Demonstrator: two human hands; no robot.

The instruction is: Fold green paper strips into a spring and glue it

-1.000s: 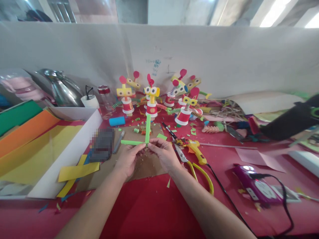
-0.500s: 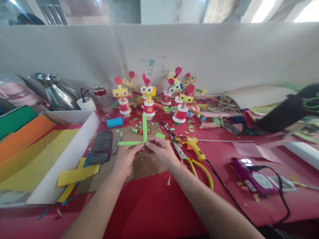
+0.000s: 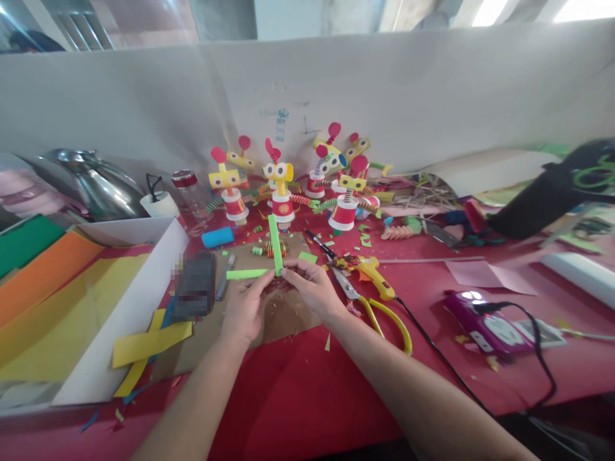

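Two bright green paper strips [image 3: 275,243] meet at a corner, one pointing away from me and the other out to the left. My left hand [image 3: 246,307] pinches them near that corner. From the other side my right hand [image 3: 310,286] pinches the same corner, its thumb close to the left one. Both hands are above a brown cardboard sheet [image 3: 288,317]. Just beyond them on the cardboard lie small folded paper springs [image 3: 275,248]. A loose green paper piece [image 3: 307,257] rests by my right fingers. How the strips join is hidden under my fingertips.
Yellow-handled scissors [image 3: 384,317] and a yellow glue gun [image 3: 377,278] lie to the right, near a purple device [image 3: 487,323] with a cable. Several paper-cup figures [image 3: 283,208] stand at the back. A white box [image 3: 120,314] holding coloured paper is at the left.
The upright green strip now leans a little to the left. Both hands keep their pinch at the corner. The whole view has shifted and tilted slightly.
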